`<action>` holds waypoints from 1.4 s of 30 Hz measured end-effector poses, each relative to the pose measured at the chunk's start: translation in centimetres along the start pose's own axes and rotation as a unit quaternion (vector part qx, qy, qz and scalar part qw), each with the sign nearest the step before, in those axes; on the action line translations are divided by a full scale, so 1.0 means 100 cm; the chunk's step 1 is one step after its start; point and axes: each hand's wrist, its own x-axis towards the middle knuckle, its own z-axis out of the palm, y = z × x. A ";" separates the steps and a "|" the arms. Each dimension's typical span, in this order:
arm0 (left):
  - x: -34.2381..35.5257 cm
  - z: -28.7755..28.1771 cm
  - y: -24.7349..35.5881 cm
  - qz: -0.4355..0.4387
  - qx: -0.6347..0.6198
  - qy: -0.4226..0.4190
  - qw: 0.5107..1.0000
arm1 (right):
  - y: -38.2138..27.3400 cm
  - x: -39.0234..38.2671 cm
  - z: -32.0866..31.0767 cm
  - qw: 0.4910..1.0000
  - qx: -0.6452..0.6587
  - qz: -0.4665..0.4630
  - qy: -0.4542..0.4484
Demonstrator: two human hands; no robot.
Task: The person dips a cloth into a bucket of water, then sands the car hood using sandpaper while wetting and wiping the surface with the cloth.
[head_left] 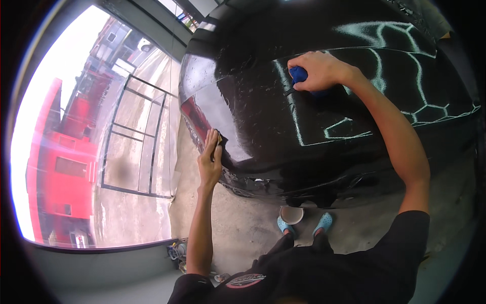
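Note:
A glossy black car body (263,121) with wet-looking patches fills the middle and right. Pale green-white lines (298,126) outline areas on its dark panel. My right hand (320,72) is closed around a blue, rounded hand pad (298,75) on the panel, near the upper left corner of the outline. The pad's exact kind and underside are hidden. My left hand (210,158) rests against the car's left edge, fingers stretched upward, beside a reflective patch. A small tan sliver shows by its fingertips; I cannot tell what it is.
A white bucket (291,215) stands on the concrete floor (243,218) under the car's edge, between my blue clogs (324,222). A large window (66,152) with a low wall lies left, a dark metal frame (134,137) beyond it. Mixed items (177,251) sit at the wall.

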 end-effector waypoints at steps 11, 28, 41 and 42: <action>0.112 -0.030 -0.027 0.000 0.091 0.041 0.995 | -0.025 0.020 0.010 0.993 0.032 -0.059 0.098; 0.076 -0.010 0.020 0.042 0.029 -0.033 0.998 | 0.000 0.020 0.016 0.994 0.017 -0.050 0.091; 0.128 -0.012 0.018 0.014 0.093 -0.003 0.996 | -0.024 0.019 -0.003 1.000 0.000 -0.027 0.001; 0.110 -0.008 0.023 0.037 0.077 -0.014 0.996 | -0.020 0.017 0.001 1.000 0.000 -0.026 -0.006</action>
